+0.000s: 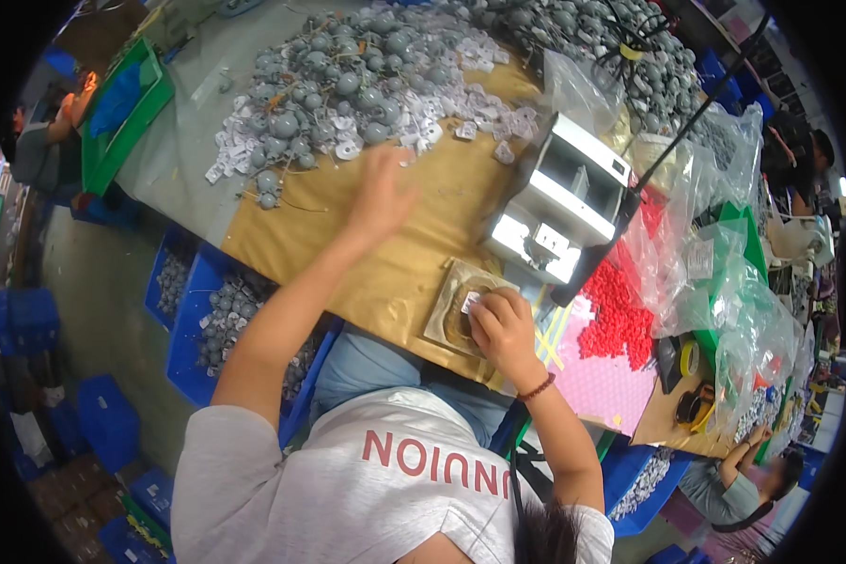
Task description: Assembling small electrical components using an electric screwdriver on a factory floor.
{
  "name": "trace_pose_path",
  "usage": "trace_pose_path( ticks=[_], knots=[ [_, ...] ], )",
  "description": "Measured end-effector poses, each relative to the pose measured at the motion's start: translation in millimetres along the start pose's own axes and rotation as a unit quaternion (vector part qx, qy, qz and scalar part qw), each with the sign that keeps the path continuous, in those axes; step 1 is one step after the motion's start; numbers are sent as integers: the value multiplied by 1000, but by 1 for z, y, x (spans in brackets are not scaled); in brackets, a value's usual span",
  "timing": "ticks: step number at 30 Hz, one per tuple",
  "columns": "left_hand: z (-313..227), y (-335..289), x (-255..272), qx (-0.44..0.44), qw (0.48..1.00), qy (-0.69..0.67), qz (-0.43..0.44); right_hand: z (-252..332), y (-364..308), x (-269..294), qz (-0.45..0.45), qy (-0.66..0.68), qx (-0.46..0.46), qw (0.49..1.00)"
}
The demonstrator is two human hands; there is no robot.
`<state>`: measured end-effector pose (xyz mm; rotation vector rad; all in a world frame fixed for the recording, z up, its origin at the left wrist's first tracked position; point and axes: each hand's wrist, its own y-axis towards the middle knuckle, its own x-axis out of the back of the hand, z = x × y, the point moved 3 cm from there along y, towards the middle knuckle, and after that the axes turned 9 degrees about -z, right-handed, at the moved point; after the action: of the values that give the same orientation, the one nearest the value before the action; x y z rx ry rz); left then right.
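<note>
Head view: the right hand (505, 329) pinches a small white piece (470, 302) at a square block (440, 315) on the bench (367, 291), seemingly to steady it. The left hand (383, 195), grip impossible to tell, is beside the grey-and-white pile (348, 86), apparently placed within reach.

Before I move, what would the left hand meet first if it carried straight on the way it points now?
The left hand would likely meet the small white pieces at the pile's near edge, with grey round parts just beyond. Its fingertips may already touch them; depth is unclear.
</note>
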<state>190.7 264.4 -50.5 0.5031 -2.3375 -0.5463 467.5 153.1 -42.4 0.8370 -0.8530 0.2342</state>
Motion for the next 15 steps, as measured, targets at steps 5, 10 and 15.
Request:
trace_pose_path(
  ticks=[5, 10, 15],
  knots=[
    [28, 84, 3, -72, 953, 292, -40, 8, -4, 1, 6, -27, -28, 999],
    [12, 104, 8, -53, 970, 230, 53, 5, -5, 7, -4, 40, -91, 995],
    [-54, 80, 30, -34, 997, -69, 16, -8, 1, 26, -105, 128, -190, 968]
  ],
)
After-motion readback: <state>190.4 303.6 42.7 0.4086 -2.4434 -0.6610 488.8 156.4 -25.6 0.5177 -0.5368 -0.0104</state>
